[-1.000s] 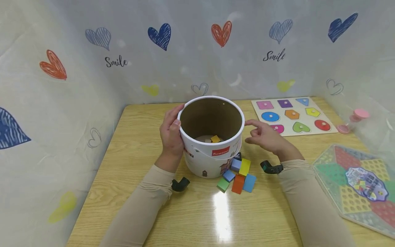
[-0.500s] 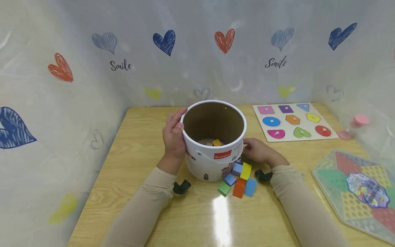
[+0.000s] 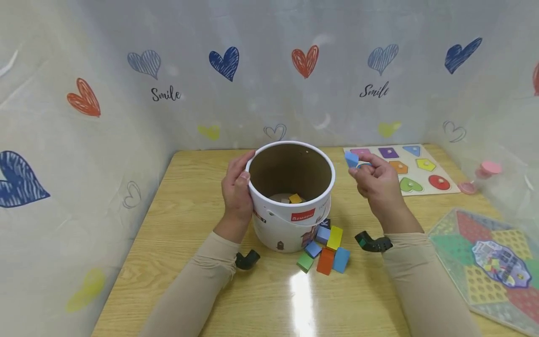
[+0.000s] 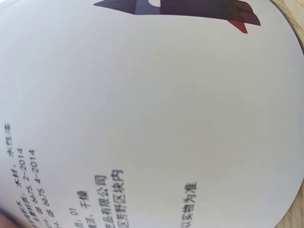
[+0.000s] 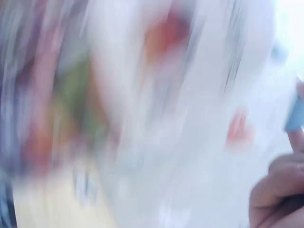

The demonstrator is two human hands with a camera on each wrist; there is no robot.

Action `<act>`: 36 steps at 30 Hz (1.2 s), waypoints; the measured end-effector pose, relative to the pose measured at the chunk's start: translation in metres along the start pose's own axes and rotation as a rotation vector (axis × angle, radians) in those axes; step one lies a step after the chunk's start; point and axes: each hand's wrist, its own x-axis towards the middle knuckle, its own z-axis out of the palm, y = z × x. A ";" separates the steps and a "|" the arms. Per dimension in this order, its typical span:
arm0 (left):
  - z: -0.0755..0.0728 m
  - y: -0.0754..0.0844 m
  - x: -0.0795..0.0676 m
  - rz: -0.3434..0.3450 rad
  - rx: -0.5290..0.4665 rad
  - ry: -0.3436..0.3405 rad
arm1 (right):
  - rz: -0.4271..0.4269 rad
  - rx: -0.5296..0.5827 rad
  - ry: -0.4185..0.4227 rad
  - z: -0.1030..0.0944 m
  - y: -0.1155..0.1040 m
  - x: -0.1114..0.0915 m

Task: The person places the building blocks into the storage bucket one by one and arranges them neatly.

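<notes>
A white bucket [image 3: 278, 236] with a thin handle stands upright on the table; a yellow-orange block [image 3: 295, 199] lies inside on its bottom. My left hand [image 3: 237, 192] grips the bucket's left side near the rim, thumb toward me. Only the bucket's printed wall [image 4: 156, 95] fills the left wrist view. To the right of the bucket and above the table, my right hand [image 3: 379, 187] pinches a light blue block [image 3: 351, 159] between thumb and forefinger. That blue block [image 5: 295, 114] also shows at the edge of the blurred right wrist view.
Beside the bucket's front right lie several blocks, among them a yellow block [image 3: 335, 238], a red-orange block [image 3: 325, 261] and a green block [image 3: 305, 262]. A shape puzzle board [image 3: 421, 187] lies behind my right hand. Farther right are a hexagonal packaged board [image 3: 488, 276] and a pink sand timer [image 3: 488, 169].
My right hand has reached down beside the bucket and come back up to the right with the light blue block. My left hand has stayed on the bucket.
</notes>
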 end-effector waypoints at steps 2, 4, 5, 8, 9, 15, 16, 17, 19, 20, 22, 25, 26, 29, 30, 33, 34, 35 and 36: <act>0.000 0.000 -0.001 0.000 0.001 -0.005 | -0.089 0.158 -0.010 0.017 -0.014 -0.009; 0.000 0.000 -0.001 -0.004 0.003 -0.008 | -0.126 0.184 -0.048 0.032 -0.021 -0.018; 0.000 -0.001 -0.001 -0.007 0.001 -0.008 | -0.128 0.159 -0.059 0.038 -0.023 -0.021; 0.000 -0.001 -0.002 -0.017 0.000 -0.003 | -0.091 0.077 -0.092 0.048 -0.022 -0.025; 0.000 -0.001 -0.002 -0.019 0.001 -0.003 | -0.078 0.058 -0.098 0.050 -0.022 -0.026; 0.001 -0.001 0.000 -0.021 0.007 0.000 | -0.049 0.016 -0.075 0.050 -0.018 -0.024; 0.001 -0.002 0.000 -0.019 0.006 -0.001 | -0.056 0.017 -0.080 0.050 -0.018 -0.024; 0.001 -0.002 0.001 -0.020 0.004 -0.002 | -0.067 0.026 -0.086 0.049 -0.019 -0.023; 0.001 0.000 0.001 -0.021 -0.005 -0.004 | -0.096 0.057 -0.105 0.047 -0.021 -0.022; 0.001 0.001 0.001 -0.021 -0.010 -0.004 | -0.114 0.079 -0.111 0.045 -0.022 -0.021; 0.003 0.008 0.002 -0.018 -0.012 -0.008 | -0.144 0.126 -0.111 0.038 -0.024 -0.019; 0.006 0.022 0.003 -0.013 -0.010 -0.018 | -0.131 0.103 -0.102 0.023 -0.022 -0.013; 0.006 0.026 0.003 -0.012 -0.009 -0.017 | -0.099 0.055 -0.109 0.017 -0.019 -0.011; 0.007 0.030 0.002 -0.019 0.001 -0.013 | 0.057 -0.254 -0.191 -0.001 -0.002 -0.003; 0.006 0.029 0.002 -0.021 0.002 -0.014 | 0.114 -0.387 -0.244 -0.006 0.005 -0.001; 0.003 0.020 0.001 -0.031 -0.003 -0.011 | 0.258 -0.728 -0.455 -0.014 0.029 0.004; 0.002 0.017 0.000 -0.032 -0.006 -0.013 | 0.301 -0.794 -0.523 -0.015 0.036 0.004; 0.001 0.013 0.000 -0.032 -0.011 -0.013 | 0.341 -0.838 -0.591 -0.016 0.042 0.004; 0.000 0.009 0.000 -0.033 -0.013 -0.014 | 0.375 -0.876 -0.641 -0.016 0.048 0.004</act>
